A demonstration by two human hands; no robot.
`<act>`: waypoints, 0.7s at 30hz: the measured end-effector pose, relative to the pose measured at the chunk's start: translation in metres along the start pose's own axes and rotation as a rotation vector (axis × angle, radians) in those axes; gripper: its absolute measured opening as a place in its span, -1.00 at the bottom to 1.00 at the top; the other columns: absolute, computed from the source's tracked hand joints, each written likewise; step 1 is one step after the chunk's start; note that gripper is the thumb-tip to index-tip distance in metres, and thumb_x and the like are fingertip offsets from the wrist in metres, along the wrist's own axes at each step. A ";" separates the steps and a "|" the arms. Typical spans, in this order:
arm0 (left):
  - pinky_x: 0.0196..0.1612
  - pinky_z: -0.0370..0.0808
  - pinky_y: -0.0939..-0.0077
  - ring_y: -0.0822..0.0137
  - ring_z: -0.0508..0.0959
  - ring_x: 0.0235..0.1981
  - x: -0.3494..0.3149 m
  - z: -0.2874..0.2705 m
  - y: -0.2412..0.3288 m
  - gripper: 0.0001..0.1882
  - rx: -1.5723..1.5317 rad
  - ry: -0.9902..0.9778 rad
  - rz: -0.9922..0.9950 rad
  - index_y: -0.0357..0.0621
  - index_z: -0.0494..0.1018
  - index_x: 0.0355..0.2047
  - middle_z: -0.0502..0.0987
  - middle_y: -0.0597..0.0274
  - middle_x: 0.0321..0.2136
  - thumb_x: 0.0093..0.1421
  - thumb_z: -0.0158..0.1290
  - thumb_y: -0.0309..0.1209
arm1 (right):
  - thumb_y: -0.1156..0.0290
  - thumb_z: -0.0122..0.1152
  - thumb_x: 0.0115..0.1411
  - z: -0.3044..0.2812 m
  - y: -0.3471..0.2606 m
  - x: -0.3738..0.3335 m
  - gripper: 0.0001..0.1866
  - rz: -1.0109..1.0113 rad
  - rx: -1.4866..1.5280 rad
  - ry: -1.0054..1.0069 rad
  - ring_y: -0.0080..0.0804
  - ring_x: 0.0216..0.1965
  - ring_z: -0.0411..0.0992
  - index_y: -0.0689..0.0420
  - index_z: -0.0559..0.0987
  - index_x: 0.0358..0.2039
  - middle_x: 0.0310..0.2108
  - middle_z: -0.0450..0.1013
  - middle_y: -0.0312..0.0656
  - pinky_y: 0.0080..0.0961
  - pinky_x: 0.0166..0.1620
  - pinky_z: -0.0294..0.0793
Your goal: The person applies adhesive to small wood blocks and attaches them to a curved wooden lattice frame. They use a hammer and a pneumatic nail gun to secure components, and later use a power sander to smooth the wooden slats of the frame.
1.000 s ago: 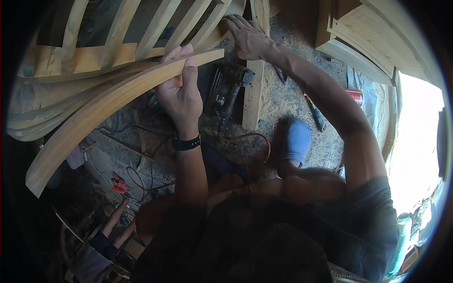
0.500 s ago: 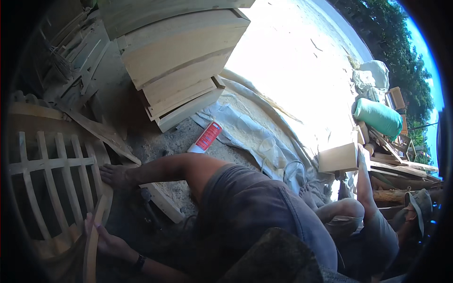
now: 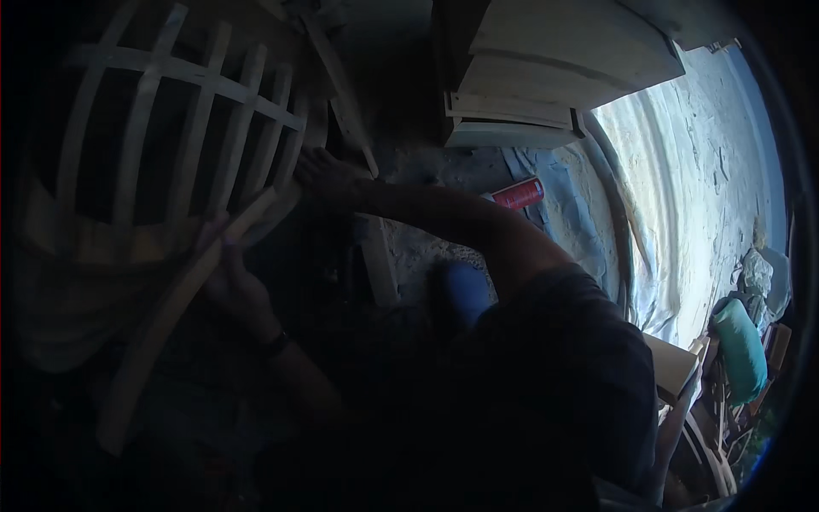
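A slatted wooden frame [image 3: 205,81], like a curved chair back or crib side, fills the upper left in shade. My left hand [image 3: 239,286], with a dark band on the wrist, is closed round a long curved wooden strip [image 3: 166,311], thumb on one side and fingers on the other. The strip's upper end meets the lower corner of the frame. My right hand [image 3: 328,177] reaches across and lies on the frame's right edge, fingers stretched out, though dim in the shadow.
A pale wooden cabinet [image 3: 554,81] stands at the upper centre. Below it lies a red and white container [image 3: 518,194]. A wooden bar [image 3: 378,260] rests on the dusty ground. At right are a green sack [image 3: 740,350] and another person's arm [image 3: 678,431] by a pale wooden box [image 3: 670,367].
The view has swung, so the frame and both hands sit higher and further right, and the picture is darker. My hands keep their places on the strip and the frame edge.
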State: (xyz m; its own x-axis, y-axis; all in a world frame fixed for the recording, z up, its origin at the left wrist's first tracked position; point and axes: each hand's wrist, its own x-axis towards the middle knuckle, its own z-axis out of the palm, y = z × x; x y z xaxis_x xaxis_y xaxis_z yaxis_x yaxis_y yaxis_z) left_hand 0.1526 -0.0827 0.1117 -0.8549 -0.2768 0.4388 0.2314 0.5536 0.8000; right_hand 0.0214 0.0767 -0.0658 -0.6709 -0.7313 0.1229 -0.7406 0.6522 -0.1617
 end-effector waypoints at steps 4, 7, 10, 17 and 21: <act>0.21 0.46 0.35 0.23 0.54 0.12 0.000 0.014 0.014 -0.65 -0.180 0.042 -0.123 -0.39 0.42 0.15 0.57 0.03 0.05 0.45 -0.01 -0.43 | 0.30 -0.02 0.31 -0.002 0.034 -0.005 -0.26 0.197 -0.172 -0.002 0.06 0.53 -0.09 0.41 0.12 0.42 0.46 0.05 0.18 0.07 0.47 -0.11; 0.21 0.46 0.37 0.26 0.54 0.12 -0.007 0.001 0.005 -0.66 -0.165 0.044 -0.100 -0.41 0.42 0.13 0.58 0.04 0.04 0.44 0.01 -0.44 | 0.34 -0.03 0.31 -0.025 -0.004 -0.003 -0.25 0.187 -0.236 -0.144 0.13 0.53 -0.13 0.46 0.07 0.42 0.48 0.00 0.22 0.03 0.48 -0.09; 0.19 0.45 0.42 0.29 0.53 0.10 -0.014 0.004 0.015 -0.64 -0.187 0.060 -0.161 -0.43 0.40 0.13 0.59 0.05 0.03 0.43 0.02 -0.43 | 0.31 -0.06 0.34 -0.013 -0.024 -0.022 -0.25 0.012 -0.162 -0.146 0.03 0.55 -0.15 0.43 0.04 0.44 0.50 -0.06 0.18 -0.03 0.51 -0.14; 0.34 0.35 0.22 0.13 0.52 0.16 -0.015 0.015 0.019 -0.57 -0.246 0.057 -0.156 -0.53 0.32 0.18 0.56 -0.11 0.05 0.43 -0.01 -0.43 | 0.28 -0.07 0.36 -0.008 0.020 -0.017 -0.21 0.161 -0.124 -0.103 -0.12 0.56 -0.15 0.43 -0.05 0.46 0.52 -0.11 0.17 -0.09 0.52 -0.17; 0.35 0.35 0.21 0.12 0.52 0.16 -0.016 0.012 0.016 -0.57 -0.289 0.042 -0.149 -0.54 0.30 0.19 0.56 -0.15 0.05 0.42 0.00 -0.46 | 0.33 -0.04 0.33 -0.015 0.006 -0.011 -0.20 0.265 -0.199 -0.175 0.00 0.54 -0.09 0.48 -0.04 0.45 0.51 -0.10 0.20 -0.09 0.50 -0.13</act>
State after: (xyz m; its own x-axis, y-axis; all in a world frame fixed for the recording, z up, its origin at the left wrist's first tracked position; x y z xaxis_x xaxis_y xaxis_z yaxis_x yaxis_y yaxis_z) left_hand 0.1644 -0.0597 0.1128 -0.8708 -0.3736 0.3196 0.2323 0.2603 0.9372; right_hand 0.0236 0.0915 -0.0537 -0.8363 -0.5437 -0.0701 -0.5466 0.8368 0.0305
